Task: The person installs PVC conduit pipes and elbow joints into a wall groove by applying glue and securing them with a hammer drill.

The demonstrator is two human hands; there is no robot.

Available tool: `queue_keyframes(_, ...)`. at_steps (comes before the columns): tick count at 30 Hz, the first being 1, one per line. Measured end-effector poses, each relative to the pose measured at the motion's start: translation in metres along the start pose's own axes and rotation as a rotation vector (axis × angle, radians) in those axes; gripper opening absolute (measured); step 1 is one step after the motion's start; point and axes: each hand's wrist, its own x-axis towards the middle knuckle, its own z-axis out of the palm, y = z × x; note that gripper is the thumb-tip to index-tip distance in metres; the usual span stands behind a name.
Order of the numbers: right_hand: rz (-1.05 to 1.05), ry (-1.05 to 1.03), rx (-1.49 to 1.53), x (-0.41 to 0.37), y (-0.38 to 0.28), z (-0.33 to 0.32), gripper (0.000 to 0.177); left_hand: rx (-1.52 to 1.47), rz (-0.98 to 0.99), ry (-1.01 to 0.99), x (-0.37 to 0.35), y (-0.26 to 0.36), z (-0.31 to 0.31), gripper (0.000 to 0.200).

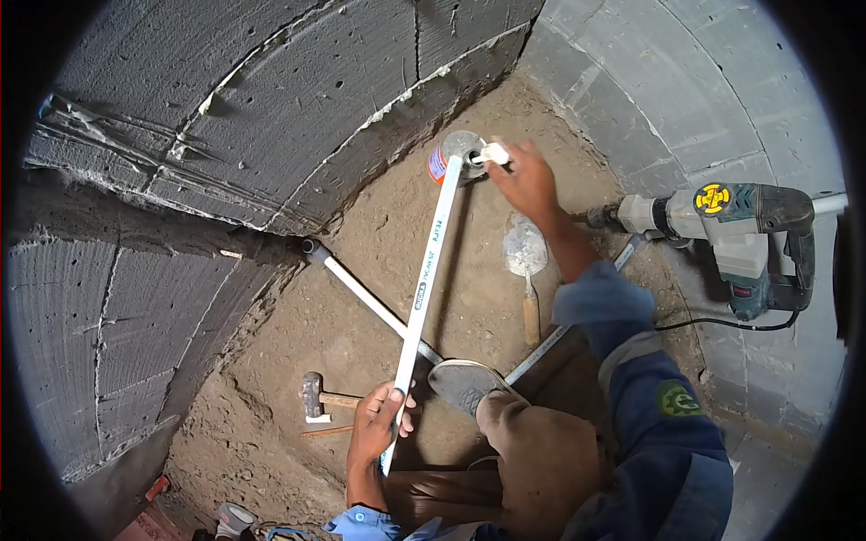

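Observation:
My left hand (pixel 374 424) is closed around the lower end of a long white plastic pipe (pixel 424 293) with printed lettering. The pipe slants up and away, its far end overlapping a round tin (pixel 437 164) with a red and purple label on the dirt floor. My right hand (pixel 526 180) pinches a small white piece (pixel 494 153) right beside that far end, over the tin. Its exact kind I cannot tell. Below my right forearm lies a trowel (pixel 525 248) with a wooden handle.
A rotary hammer drill (pixel 744 234) lies by the right block wall (pixel 667 99), its cable trailing down. White pipes (pixel 365 298) run across the ground near my shoe (pixel 465 383). A hammer (pixel 313 395) lies left of my left hand. Grey block wall (pixel 271 117) encloses the left.

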Motion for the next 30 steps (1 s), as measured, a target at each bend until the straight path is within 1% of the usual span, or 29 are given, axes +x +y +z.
queue_keyframes(1, -0.014, -0.064, -0.078, 0.006, 0.005, 0.013, 0.047, -0.036, 0.004, -0.018, 0.001, -0.002, -0.001, 0.039)
queue_keyframes(2, -0.013, -0.066, -0.076, 0.010, 0.011, 0.024, 0.047, -0.071, 0.007, -0.036, 0.001, -0.004, -0.003, 0.042)
queue_keyframes(4, 0.033, -0.135, 0.076, 0.016, 0.012, 0.034, 0.049, -0.051, 0.013, -0.053, 0.002, -0.004, -0.005, 0.043)
queue_keyframes(5, 0.031, -0.136, 0.076, 0.014, 0.015, 0.034, 0.049, -0.030, 0.018, -0.070, 0.003, -0.004, -0.005, 0.044)
queue_keyframes(7, 0.002, -0.024, 0.117, 0.007, 0.003, 0.016, 0.049, -0.045, 0.052, -0.065, 0.003, -0.003, -0.002, 0.047)
queue_keyframes(8, -0.003, -0.024, 0.118, 0.004, -0.003, 0.004, 0.049, -0.058, 0.085, -0.064, 0.005, -0.003, 0.000, 0.050)
queue_keyframes(11, 0.017, 0.160, 0.201, -0.011, -0.014, -0.032, 0.048, -0.012, 0.069, -0.043, 0.008, -0.006, -0.002, 0.048)
queue_keyframes(12, 0.020, 0.160, 0.198, -0.014, -0.020, -0.041, 0.048, -0.012, 0.066, -0.046, 0.008, -0.006, -0.001, 0.048)
queue_keyframes(14, 0.172, 0.114, 0.578, -0.019, -0.029, -0.053, 0.046, -0.008, 0.079, -0.051, 0.009, -0.005, 0.001, 0.045)
queue_keyframes(15, 0.174, 0.118, 0.577, -0.020, -0.030, -0.052, 0.046, -0.005, 0.079, -0.055, 0.010, -0.005, 0.002, 0.045)
queue_keyframes(17, 0.162, 0.083, 0.718, -0.023, -0.031, -0.047, 0.044, -0.064, 0.070, -0.061, 0.010, -0.004, 0.004, 0.044)
queue_keyframes(18, 0.163, 0.089, 0.717, -0.024, -0.027, -0.043, 0.044, -0.060, 0.071, -0.065, 0.011, -0.003, 0.004, 0.044)
queue_keyframes(20, 0.263, 0.063, 0.716, -0.028, -0.015, -0.031, 0.043, -0.050, 0.080, -0.072, 0.011, -0.002, 0.004, 0.041)
queue_keyframes(21, 0.263, 0.067, 0.718, -0.030, -0.010, -0.026, 0.043, -0.046, 0.082, -0.073, 0.012, -0.003, 0.003, 0.041)
queue_keyframes(23, 0.242, 0.187, 0.783, -0.034, 0.000, -0.016, 0.041, 0.012, 0.115, -0.087, 0.014, -0.008, -0.001, 0.039)
queue_keyframes(24, 0.243, 0.187, 0.786, -0.034, 0.001, -0.017, 0.041, 0.014, 0.114, -0.085, 0.013, -0.008, -0.002, 0.039)
queue_keyframes(26, 0.411, 0.181, 0.655, -0.034, 0.004, -0.021, 0.043, -0.040, 0.069, -0.078, 0.012, -0.006, -0.003, 0.038)
queue_keyframes(27, 0.413, 0.181, 0.654, -0.032, 0.005, -0.019, 0.043, -0.040, 0.068, -0.079, 0.011, -0.005, -0.003, 0.038)
queue_keyframes(29, 0.165, 0.280, 0.274, -0.026, 0.007, -0.014, 0.045, -0.032, 0.051, -0.079, 0.010, -0.001, -0.004, 0.041)
queue_keyframes(30, 0.164, 0.280, 0.274, -0.024, 0.003, -0.013, 0.045, -0.032, 0.051, -0.079, 0.011, 0.000, -0.004, 0.041)
